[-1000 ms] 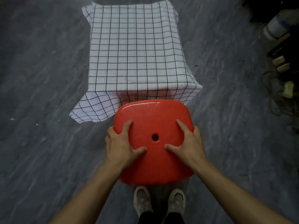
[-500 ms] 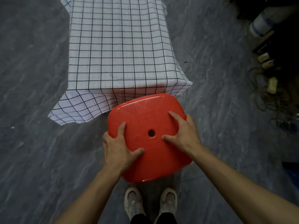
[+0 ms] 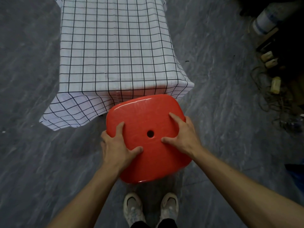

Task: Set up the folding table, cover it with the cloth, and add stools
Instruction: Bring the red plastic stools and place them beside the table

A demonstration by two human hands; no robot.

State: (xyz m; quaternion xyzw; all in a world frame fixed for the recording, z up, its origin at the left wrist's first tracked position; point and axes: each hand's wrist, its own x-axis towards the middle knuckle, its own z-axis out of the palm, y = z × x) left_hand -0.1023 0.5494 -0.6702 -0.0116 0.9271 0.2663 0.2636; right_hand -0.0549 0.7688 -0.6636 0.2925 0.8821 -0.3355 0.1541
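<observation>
Gripping the red stool (image 3: 148, 116) by opposite seat edges with left hand (image 3: 115, 145) and right hand (image 3: 182, 134) for steady carrying; held just beside the cloth (image 3: 115, 46) hanging off the desk's near end, likely its spot.

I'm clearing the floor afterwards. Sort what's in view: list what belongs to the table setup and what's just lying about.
Job in hand:
red stool, gripped by left hand and right hand
checked cloth, already draped

Lying about, on the floor at right:
white roll
tangled cables
pale blocks
</observation>
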